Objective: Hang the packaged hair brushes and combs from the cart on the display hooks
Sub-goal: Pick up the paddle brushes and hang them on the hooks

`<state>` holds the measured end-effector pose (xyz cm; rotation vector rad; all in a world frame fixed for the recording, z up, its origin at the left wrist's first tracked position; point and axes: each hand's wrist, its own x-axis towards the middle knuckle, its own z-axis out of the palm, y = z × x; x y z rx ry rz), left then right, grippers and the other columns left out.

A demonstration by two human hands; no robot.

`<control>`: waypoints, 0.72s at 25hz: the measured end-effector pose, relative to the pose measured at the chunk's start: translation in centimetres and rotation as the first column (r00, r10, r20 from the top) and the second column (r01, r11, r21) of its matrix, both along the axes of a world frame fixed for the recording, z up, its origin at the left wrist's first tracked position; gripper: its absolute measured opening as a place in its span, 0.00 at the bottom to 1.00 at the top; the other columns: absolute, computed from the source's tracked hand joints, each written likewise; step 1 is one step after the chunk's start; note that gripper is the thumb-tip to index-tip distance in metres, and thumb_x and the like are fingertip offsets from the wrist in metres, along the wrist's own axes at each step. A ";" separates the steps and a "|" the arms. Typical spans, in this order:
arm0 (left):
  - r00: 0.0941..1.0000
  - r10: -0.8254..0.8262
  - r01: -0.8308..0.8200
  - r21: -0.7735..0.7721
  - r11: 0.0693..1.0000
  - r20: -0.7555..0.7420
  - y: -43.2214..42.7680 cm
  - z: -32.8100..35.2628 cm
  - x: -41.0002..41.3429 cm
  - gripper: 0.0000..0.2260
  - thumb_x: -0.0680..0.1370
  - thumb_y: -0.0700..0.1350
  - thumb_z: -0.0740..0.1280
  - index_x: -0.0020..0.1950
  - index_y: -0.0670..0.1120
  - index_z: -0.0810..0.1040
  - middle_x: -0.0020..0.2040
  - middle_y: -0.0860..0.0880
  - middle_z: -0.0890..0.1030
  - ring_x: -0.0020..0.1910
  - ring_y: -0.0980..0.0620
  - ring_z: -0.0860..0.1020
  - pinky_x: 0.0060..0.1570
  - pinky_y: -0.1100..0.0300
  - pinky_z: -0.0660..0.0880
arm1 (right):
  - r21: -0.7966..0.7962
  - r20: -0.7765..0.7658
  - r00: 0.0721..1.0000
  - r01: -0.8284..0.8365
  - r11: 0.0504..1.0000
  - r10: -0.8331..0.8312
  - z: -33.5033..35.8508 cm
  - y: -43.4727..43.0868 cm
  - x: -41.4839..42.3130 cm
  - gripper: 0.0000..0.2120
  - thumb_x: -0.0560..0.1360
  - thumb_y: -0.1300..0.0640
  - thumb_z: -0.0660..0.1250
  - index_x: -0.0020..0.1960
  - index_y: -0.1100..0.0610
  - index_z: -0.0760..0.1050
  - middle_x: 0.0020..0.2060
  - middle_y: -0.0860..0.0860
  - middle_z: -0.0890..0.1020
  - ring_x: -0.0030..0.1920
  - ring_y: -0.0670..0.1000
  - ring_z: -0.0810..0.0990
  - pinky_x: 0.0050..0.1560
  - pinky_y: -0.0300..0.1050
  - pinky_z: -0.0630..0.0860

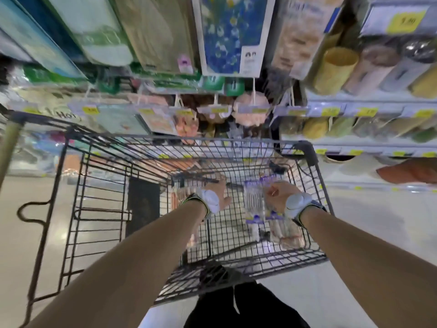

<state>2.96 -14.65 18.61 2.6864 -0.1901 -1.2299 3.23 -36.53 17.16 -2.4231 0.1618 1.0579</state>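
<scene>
1. Down inside the black wire cart [314, 162], a deep basket of thin crossed rods with a thicker rounded rim, we see both bare forearms reaching in, each wrist strapped with a smooth white rounded device [210, 200].
2. The right hand [276, 195] has its fingers curled round a bunch of packaged combs [254, 200], holding them low in the cart's right half. The packs are glossy clear plastic with purple header cards, and pale, evenly spaced comb teeth show through one of them.
3. The left hand [220, 192] is low in the middle of the basket, its fingers stretched forward and the thumb splayed to the side.
4. More clear packs [286, 233] with pinkish contents lie on the mesh floor beneath the right wrist. Another pinkish-orange bundle [184, 195] lies just left of the left hand.
5. Motion blur smears everything: we cannot tell whether the left fingertips touch that bundle, nor read any print on the cards.
6. Beyond the cart's far rim, a shelf rail [331, 111] carries yellow price tags, with soft pink puffs [250, 110] and flat carded goods hanging; the hooks themselves are too blurred to pick out.
</scene>
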 end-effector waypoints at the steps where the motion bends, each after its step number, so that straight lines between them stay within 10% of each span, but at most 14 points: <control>1: 1.000 0.001 -0.001 0.001 1.000 -0.031 -0.4 -1.5 -0.3 0.32 0.82 0.56 0.54 0.79 0.41 0.46 0.64 0.40 0.77 0.59 0.41 0.77 0.54 0.54 0.74 | -0.018 -0.023 1.000 0.001 1.000 -0.001 -1.1 -0.4 -0.5 0.16 0.81 0.51 0.60 0.42 0.62 0.74 0.40 0.58 0.75 0.41 0.54 0.72 0.47 0.52 0.76; 13: 0.928 0.120 -0.096 0.085 0.992 -0.353 -6.3 -17.1 -4.3 0.29 0.82 0.55 0.56 0.77 0.41 0.54 0.74 0.43 0.65 0.70 0.43 0.69 0.65 0.53 0.70 | -0.353 -0.307 0.951 -0.073 0.933 -0.042 -13.8 -5.4 -3.3 0.14 0.78 0.49 0.60 0.49 0.61 0.76 0.44 0.56 0.77 0.42 0.54 0.74 0.26 0.39 0.61; 18: 0.889 0.213 -0.184 0.109 0.977 -0.405 -8.6 -23.4 -5.3 0.23 0.80 0.58 0.58 0.64 0.40 0.72 0.66 0.41 0.75 0.65 0.42 0.74 0.64 0.50 0.71 | -0.313 -0.272 0.955 0.030 0.949 -0.120 -20.2 -6.2 -3.1 0.20 0.77 0.52 0.64 0.65 0.62 0.73 0.63 0.59 0.77 0.63 0.58 0.75 0.58 0.47 0.72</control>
